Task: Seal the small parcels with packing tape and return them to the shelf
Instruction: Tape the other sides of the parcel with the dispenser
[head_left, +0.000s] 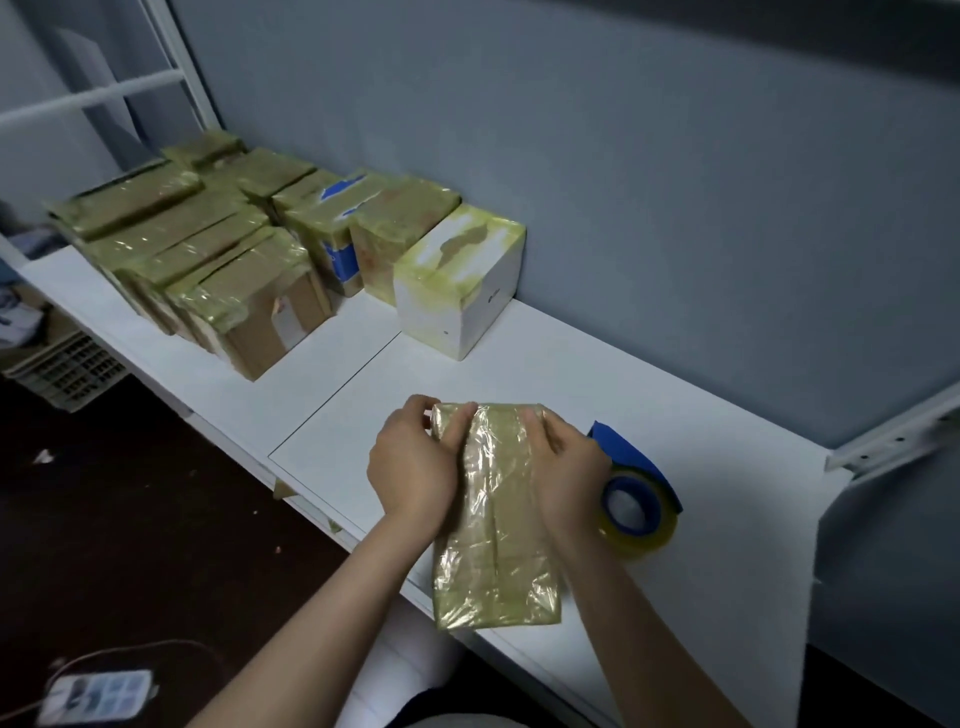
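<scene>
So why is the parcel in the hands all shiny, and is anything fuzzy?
In the head view, light glints off the crinkly tape round the parcel; the power strip at bottom left is smeared by blur, and the stacked parcels look soft in dim light.

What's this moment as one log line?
parcel: taped | left-hand grip: holds its far end | right-hand grip: holds its right edge | tape dispenser: on shelf, right | other parcels: back left

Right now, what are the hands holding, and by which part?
The tape-wrapped parcel, held by both hands at its far end: left hand grips the far left corner, right hand the far right edge.
</scene>
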